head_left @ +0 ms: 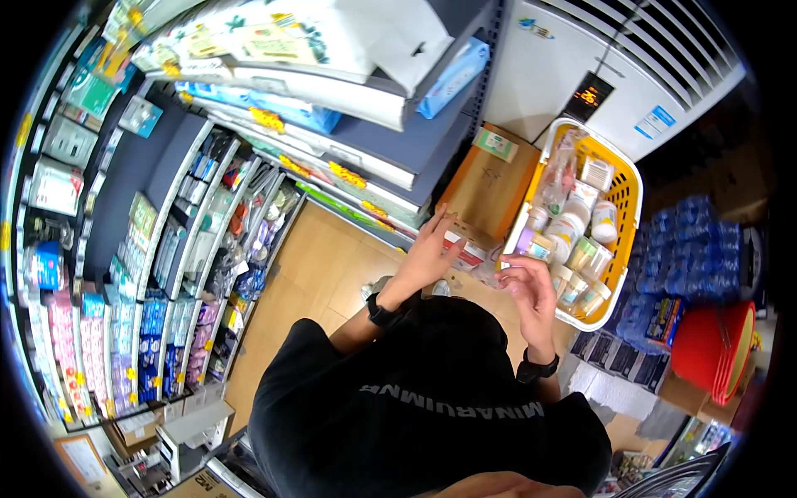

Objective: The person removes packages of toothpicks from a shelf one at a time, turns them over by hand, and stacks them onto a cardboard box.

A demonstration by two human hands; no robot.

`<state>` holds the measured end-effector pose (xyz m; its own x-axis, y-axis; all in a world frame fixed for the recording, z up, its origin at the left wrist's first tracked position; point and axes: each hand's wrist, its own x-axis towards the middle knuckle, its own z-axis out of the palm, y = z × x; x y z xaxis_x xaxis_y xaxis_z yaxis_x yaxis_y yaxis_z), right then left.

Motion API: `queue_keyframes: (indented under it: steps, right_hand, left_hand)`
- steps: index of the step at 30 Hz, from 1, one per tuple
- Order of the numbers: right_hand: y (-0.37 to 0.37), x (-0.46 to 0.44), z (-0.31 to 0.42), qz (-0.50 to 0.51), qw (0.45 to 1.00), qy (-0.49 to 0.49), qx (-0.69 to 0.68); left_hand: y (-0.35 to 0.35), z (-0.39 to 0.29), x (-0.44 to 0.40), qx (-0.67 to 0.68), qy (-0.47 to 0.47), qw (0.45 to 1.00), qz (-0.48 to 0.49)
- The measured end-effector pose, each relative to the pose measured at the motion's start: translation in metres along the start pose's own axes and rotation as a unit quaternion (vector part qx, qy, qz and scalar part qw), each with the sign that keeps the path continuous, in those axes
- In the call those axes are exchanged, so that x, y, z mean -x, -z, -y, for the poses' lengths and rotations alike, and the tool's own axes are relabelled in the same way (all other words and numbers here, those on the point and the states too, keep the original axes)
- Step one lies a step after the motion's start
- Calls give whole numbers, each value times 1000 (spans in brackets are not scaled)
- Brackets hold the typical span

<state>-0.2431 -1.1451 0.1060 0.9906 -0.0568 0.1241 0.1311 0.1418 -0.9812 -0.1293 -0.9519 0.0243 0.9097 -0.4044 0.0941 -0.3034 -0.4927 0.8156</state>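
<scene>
Left hand (pixel 429 253) spreads, empty; right hand (pixel 531 290) half-curls, grip unclear, beside one yellow basket (pixel 627 197).

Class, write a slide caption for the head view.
Among shop shelves, a left hand near a box and a right hand by a basket of bottles.

White air conditioner (pixel 531 95), stacked red tubs (pixel 699 353)
</scene>
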Motion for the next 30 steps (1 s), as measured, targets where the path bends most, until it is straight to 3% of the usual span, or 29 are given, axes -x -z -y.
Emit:
queue_keyframes:
  steps: [7,12,15,21,30]
  right_hand:
    - [-66,-21,-8,117,992,-13,-44]
    - [-132,-38,-16,212,976,-26,-48]
    - [-179,-42,-9,276,959,-44,-50]
    - [-273,-36,-19,382,919,-76,-54]
    - [-409,-8,-32,526,844,-89,-53]
  left_hand:
    - [101,-32,70,111,11,992,-52]
    - [152,-18,126,124,52,973,-185]
    - [182,-6,162,153,78,941,-293]
    - [235,12,249,130,124,890,-419]
    - [281,40,358,160,162,797,-560]
